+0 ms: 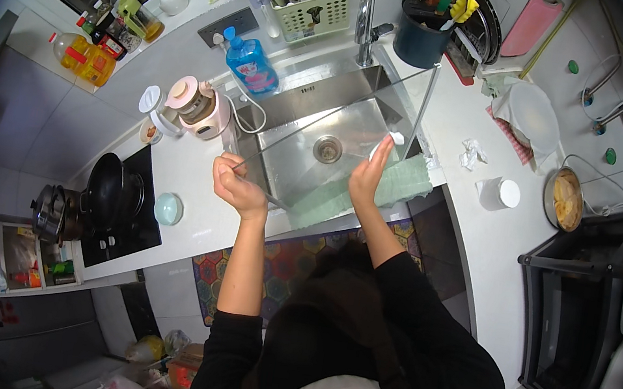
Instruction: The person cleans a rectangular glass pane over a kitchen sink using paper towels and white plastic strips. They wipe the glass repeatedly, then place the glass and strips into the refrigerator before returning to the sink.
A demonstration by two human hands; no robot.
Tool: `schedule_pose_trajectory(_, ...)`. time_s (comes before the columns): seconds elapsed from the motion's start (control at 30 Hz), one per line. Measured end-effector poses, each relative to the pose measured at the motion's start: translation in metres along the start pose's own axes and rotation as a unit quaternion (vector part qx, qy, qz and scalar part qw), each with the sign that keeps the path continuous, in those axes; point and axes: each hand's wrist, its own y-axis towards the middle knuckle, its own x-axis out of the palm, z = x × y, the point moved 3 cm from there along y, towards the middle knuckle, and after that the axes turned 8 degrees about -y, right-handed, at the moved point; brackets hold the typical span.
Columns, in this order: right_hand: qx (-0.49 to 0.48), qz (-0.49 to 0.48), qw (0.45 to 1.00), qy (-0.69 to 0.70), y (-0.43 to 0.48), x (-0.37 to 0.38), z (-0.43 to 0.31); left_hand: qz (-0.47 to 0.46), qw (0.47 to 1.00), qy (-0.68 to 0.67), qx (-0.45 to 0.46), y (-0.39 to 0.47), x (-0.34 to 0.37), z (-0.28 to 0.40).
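Observation:
Over the stainless steel sink [293, 156] a clear rectangular pane [351, 122], glass or plastic, is held tilted. My left hand [238, 184] grips its left corner with curled fingers. My right hand [371, 173] lies flat against the pane near its right side, with a white tissue [396, 139] at the fingertips. Through the pane the drain and the basin show. A green cloth [403, 180] lies along the sink's front edge, below my right hand.
A chrome faucet [364, 29] stands behind the sink, a blue detergent bottle [251, 63] and a pink kettle [198, 107] to its left. A crumpled tissue [473, 154] and a white paper roll [499, 194] are on the right counter. A light blue bowl [168, 209] sits beside the cooktop.

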Motion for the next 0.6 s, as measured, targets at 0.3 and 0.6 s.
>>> schedule_pose_trajectory(0.3, 0.215, -0.073, 0.972, 0.06, -0.034, 0.01, 0.046, 0.004, 1.0, 0.009, 0.009, -0.003, 0.0, 0.002)
schedule_pose_trajectory(0.6, -0.08, -0.098, 0.992, 0.023, -0.047, 0.011, -0.062, -0.003, 1.0, 0.021, 0.013, -0.006, -0.001, 0.004)
